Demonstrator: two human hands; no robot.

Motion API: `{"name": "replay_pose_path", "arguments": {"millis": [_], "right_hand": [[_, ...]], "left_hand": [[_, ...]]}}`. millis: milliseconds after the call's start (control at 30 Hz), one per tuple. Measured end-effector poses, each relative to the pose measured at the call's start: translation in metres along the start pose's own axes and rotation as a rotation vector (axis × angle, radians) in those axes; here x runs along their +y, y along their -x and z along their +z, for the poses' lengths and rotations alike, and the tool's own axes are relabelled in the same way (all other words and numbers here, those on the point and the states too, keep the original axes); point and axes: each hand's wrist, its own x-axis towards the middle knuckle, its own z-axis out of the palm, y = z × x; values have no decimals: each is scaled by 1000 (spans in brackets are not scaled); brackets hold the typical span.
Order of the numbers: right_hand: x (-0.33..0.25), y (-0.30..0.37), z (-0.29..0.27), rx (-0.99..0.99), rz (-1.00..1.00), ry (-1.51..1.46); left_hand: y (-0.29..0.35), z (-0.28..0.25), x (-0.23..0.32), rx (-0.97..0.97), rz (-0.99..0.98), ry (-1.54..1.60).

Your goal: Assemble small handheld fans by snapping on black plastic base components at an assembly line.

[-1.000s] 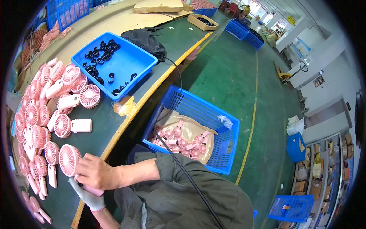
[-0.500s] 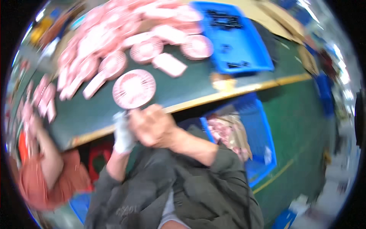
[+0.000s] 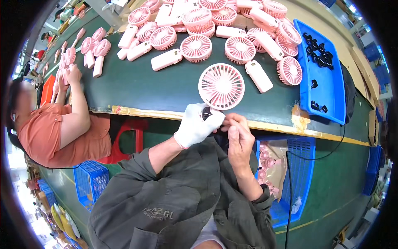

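A pink handheld fan (image 3: 222, 86) is held upright over the front edge of the bench, its round slotted head facing up at me. My left hand (image 3: 198, 126), in a white glove, is closed around the fan just below the head. A small black part (image 3: 206, 113) shows between the gloved fingers. My bare right hand (image 3: 239, 143) is beside it, fingers curled in against the gloved fingertips and thumb raised. Whatever those right fingers pinch is hidden, as is most of the fan's handle.
Many pink fans (image 3: 197, 47) are heaped across the dark green bench (image 3: 137, 89). At right stands a blue tray (image 3: 338, 93) with black parts. Under the bench edge, a blue crate (image 3: 306, 166) contains pink fans; a black cable hangs across it. A co-worker (image 3: 62, 128) sits left.
The whole view has swung, and things now appear farther right and sharper. My right hand has loosened from a fist at the handle, its thumb now raised. My left hand keeps the fan.
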Motion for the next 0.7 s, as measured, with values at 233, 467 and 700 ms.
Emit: {"name": "replay_pose_path", "arguments": {"millis": [233, 467, 700], "right_hand": [[-7, -2, -6, -31, 358, -623], [-11, -2, -19, -8, 538, -691], [-20, 0, -28, 68, 511, -719]], "left_hand": [[-2, 11, 18, -461, 205, -220], [0, 34, 26, -601, -304, 143], [3, 43, 20, -604, -427, 310]]}}
